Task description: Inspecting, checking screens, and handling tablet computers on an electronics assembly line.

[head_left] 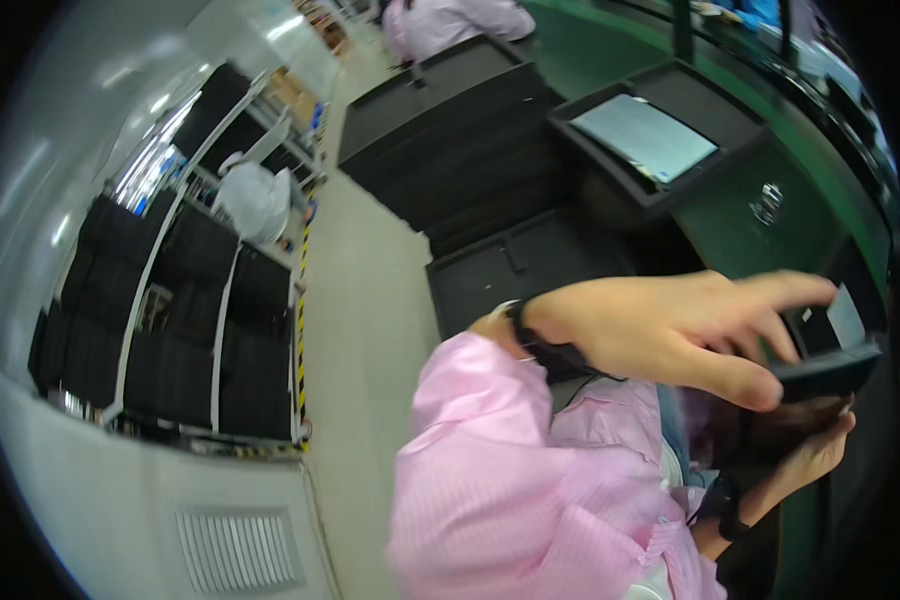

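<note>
My left hand [680, 325], with a black strap around its wrist, reaches in from the left at the right of the view. Its fingers are apart, the index finger stretched out and the thumb lowered near the upper edge of a dark, glossy flat panel [770, 430]. Whether the fingertips touch that edge cannot be made out. Below it, my right hand [815, 455], also with a black wrist strap, grips the panel by its side. A pale sheet-like piece [846, 318] shows just beyond the left fingertips.
A black tray [660, 195] carrying a light flat panel [645, 135] sits on the green tabletop [805, 215]. Stacked black trays [450, 150] stand to its left. A small clear object [767, 203] lies on the table. At far left is a rack [175, 230]. Another person [460, 25] sits at the top.
</note>
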Demonstrator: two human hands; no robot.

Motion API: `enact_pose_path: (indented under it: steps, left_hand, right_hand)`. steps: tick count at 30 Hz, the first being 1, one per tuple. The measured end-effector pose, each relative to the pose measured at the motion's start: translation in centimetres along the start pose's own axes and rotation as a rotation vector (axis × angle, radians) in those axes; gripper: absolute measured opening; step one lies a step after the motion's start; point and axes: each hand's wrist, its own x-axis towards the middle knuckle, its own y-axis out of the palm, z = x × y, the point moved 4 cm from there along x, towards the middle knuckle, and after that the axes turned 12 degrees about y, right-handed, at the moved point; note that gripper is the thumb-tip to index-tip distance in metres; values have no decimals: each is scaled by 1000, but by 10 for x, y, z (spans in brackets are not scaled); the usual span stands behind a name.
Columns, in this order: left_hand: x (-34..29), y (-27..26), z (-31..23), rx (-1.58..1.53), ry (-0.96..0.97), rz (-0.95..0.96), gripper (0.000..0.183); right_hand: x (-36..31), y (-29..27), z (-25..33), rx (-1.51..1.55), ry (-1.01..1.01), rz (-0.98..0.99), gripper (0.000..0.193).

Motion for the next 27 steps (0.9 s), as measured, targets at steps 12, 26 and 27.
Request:
enact_pose_path:
  steps: [12, 26, 27]
  left_hand:
    - [3, -5, 69, 317, 145, -717, 17]
    - [2, -39, 132, -220, -57, -1232, 34]
    - [4, -37, 135, -269, -95, -1202, 35]
  right_hand:
    - [-11, 23, 106, -538, -1130, 27, 36]
    - [13, -64, 26, 502, -105, 267, 47]
    - [10, -68, 24, 359, -171, 193, 43]
